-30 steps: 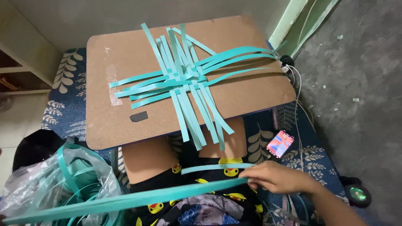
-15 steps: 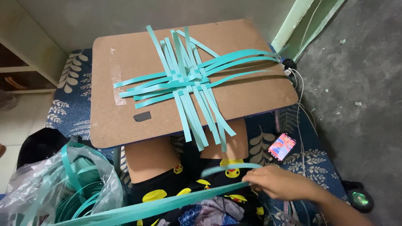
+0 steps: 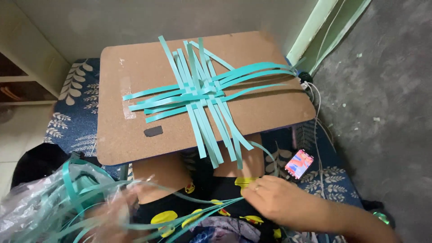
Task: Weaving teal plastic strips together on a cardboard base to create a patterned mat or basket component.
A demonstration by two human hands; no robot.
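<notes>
Below the board (image 3: 135,76), right hand (image 3: 274,198) pinches teal strips (image 3: 211,209).

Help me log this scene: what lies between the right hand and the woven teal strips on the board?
In the head view, the person's bare knee lies between the right hand and the woven teal strips, under the brown board's near edge.
</notes>
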